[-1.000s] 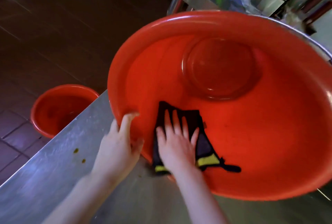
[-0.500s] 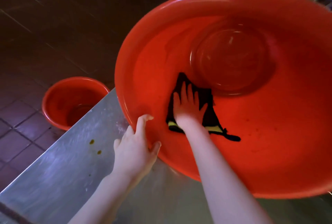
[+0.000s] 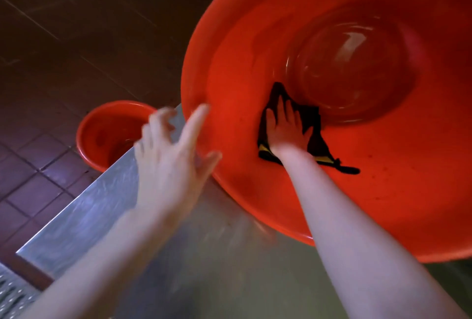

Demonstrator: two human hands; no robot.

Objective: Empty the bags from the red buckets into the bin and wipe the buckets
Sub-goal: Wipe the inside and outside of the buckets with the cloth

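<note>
Fingers [image 3: 283,110] of the right hand [image 3: 287,134] lie straight and spread, pressing a dark cloth with yellow trim [image 3: 313,117] flat against the inner wall of the large red bucket [image 3: 383,203], which sits tipped on the steel worktop [image 3: 102,203] with its mouth toward the camera. Over the last second the cloth has travelled up the wall from near the rim to the edge of the round base, so the wiping stroke is well under way. The left hand [image 3: 168,165], gripping the rim a moment ago, has let go: its fingers [image 3: 198,120] are splayed and blurred just beside the rim, holding nothing, and whether the forefinger touches it I cannot tell. Without that steadying grip the bucket could rock under the push. A smaller red bucket [image 3: 102,129] stands on the tiled floor [image 3: 76,37] beyond the worktop's edge, probably next for wiping
</note>
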